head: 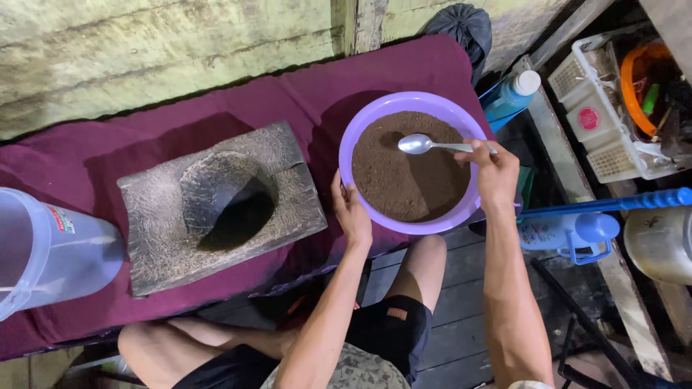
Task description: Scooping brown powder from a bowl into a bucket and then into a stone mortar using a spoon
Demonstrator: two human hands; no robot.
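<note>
A purple plastic bowl (pixel 360 119) filled with dark brown powder (pixel 407 180) rests on a maroon cloth (pixel 144 137). My right hand (pixel 494 173) grips the handle of a metal spoon (pixel 422 144), whose empty bowl hovers just above the powder at the back of the purple bowl. My left hand (pixel 352 212) holds the bowl's near left rim, thumb on the edge. A carved wooden mortar block (pixel 216 205) with a dark hollow lies on the cloth to the left of the bowl.
A clear plastic jug (pixel 50 252) stands at the far left. Blue bottles (pixel 512 94) (pixel 569 234), a white basket (pixel 605 115) with an orange item and a metal pot (pixel 659 241) crowd the right. My bare knees sit over dark floorboards (pixel 461 288).
</note>
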